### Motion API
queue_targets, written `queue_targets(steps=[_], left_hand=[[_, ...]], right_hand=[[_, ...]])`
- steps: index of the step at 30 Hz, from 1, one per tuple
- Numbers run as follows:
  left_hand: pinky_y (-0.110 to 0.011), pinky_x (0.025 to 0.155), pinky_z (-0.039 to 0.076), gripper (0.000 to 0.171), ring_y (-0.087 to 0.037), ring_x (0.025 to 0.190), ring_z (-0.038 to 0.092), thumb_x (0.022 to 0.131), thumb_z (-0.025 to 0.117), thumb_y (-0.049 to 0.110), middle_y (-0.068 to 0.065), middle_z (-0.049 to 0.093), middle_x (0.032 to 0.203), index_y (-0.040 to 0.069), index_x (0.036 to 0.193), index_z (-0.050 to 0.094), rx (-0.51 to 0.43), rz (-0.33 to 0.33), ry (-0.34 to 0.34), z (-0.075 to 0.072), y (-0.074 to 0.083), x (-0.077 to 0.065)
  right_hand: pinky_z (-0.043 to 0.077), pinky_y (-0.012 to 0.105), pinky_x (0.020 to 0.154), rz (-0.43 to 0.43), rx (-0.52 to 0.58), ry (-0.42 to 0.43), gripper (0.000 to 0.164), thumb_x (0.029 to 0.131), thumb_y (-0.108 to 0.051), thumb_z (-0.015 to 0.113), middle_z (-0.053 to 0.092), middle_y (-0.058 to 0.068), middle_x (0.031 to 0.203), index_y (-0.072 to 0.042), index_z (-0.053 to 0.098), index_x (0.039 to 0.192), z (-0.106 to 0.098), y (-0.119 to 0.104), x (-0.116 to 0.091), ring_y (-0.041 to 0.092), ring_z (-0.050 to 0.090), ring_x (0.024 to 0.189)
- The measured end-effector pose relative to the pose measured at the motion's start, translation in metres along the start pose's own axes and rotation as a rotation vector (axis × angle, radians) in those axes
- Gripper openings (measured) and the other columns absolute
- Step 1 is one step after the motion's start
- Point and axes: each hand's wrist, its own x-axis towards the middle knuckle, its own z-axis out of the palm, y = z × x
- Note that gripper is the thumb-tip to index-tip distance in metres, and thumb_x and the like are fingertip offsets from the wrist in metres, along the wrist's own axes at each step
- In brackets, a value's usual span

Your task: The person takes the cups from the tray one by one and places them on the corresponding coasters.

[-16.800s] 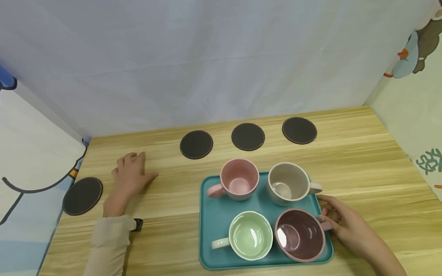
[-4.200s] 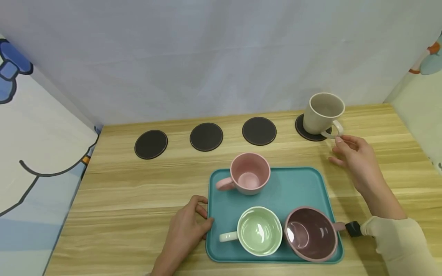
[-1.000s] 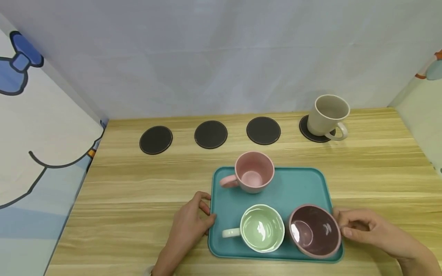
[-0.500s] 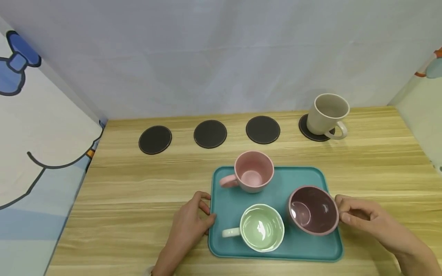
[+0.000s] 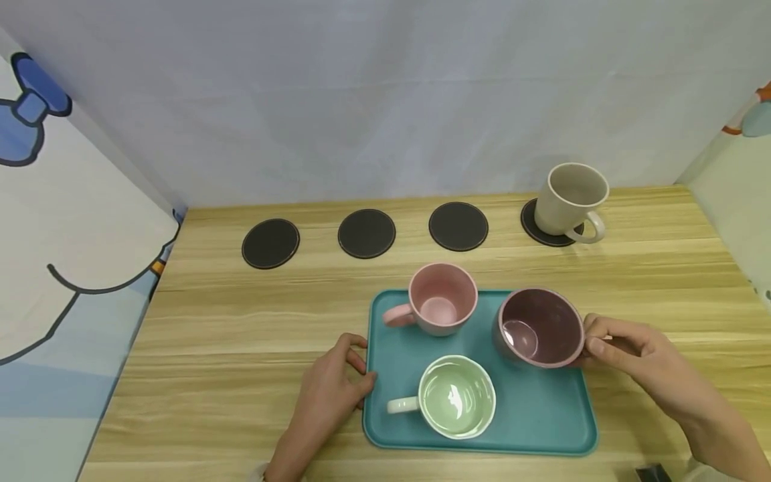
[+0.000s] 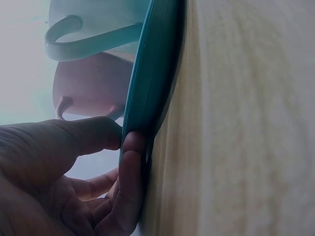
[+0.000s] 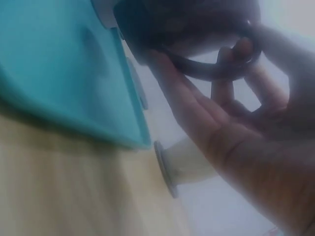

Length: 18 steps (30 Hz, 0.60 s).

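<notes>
In the head view my right hand point(image 5: 644, 358) grips the handle of a dark mauve mug point(image 5: 542, 328) over the right side of the teal tray point(image 5: 530, 428). The right wrist view shows fingers curled through the mug's handle point(image 7: 206, 71), with the mug raised off the tray. My left hand point(image 5: 328, 385) pinches the tray's left edge; in the left wrist view the thumb point(image 6: 93, 135) lies on the rim and a finger is under it. A pink mug point(image 5: 440, 304) and a pale green mug point(image 5: 458, 398) stand on the tray, handles pointing left.
A beige mug point(image 5: 569, 201) stands on a black round coaster point(image 5: 536, 231) at the back right. Three more coasters, the left one point(image 5: 271, 244), the middle one point(image 5: 367, 233) and the right one point(image 5: 459, 227), lie along the table's back edge, before a pale cloth point(image 5: 361, 100).
The beige mug has gone from tray to coaster, and the left coaster has joined the back row. My right hand has lifted the mauve mug away from the tray's front. My left hand stays.
</notes>
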Motion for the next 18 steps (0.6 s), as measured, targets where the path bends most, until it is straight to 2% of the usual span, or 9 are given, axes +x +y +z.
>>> queue_targets(steps=[6,11,18], left_hand=[[-0.025,0.050,0.054,0.043,-0.006,0.050,0.061,0.084,0.079,0.010,0.001,0.069,0.088,0.012,0.123,0.063,0.003,-0.001,-0.003,0.000,0.000,-0.001],[-0.026,0.051,0.054,0.043,-0.007,0.050,0.062,0.084,0.079,0.010,0.000,0.069,0.089,0.012,0.124,0.063,-0.003,-0.007,-0.010,0.001,0.001,-0.001],[-0.026,0.050,0.054,0.043,-0.007,0.050,0.062,0.084,0.079,0.010,-0.001,0.069,0.090,0.011,0.124,0.062,0.002,-0.013,-0.016,0.000,0.002,0.001]], right_hand=[[0.063,0.036,0.092,-0.009,0.012,0.066,0.030,0.104,0.020,0.034,0.070,0.013,0.114,0.010,0.062,0.100,0.002,-0.009,0.013,0.025,0.075,0.105],[0.063,0.036,0.093,0.061,-0.027,0.131,0.025,0.107,0.011,0.038,0.071,0.009,0.116,0.008,0.062,0.100,0.007,-0.022,0.027,0.026,0.077,0.106],[0.061,0.033,0.095,0.123,0.033,0.231,0.020,0.109,0.002,0.045,0.074,0.007,0.120,0.010,0.063,0.104,0.016,-0.031,0.051,0.026,0.079,0.106]])
